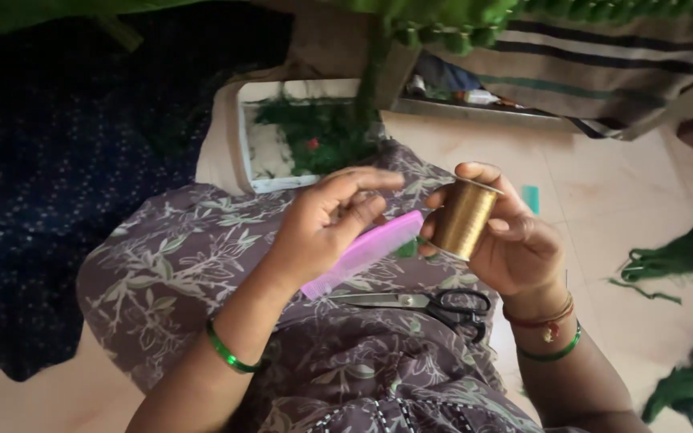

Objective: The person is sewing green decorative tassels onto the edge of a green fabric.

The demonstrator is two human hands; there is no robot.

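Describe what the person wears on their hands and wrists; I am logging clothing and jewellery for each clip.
Both forearms are bare, no sleeves or gloves. The left wrist carries one thin green bangle. The right wrist carries a green bangle and a red-gold thread band. No rings are visible.

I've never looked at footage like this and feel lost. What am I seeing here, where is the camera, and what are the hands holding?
There is no machine: this is one picture from a camera worn on a person's head, looking down at their own lap and bare hands. The right hand has its grip around a spool of golden thread. The left hand is held just beside the spool, fingers pinched as if on the thread's end, which is too fine to see. On the flower-patterned cloth over the lap lie a pink comb and black-handled scissors. Tufts of green yarn lie on the pale floor to the right.
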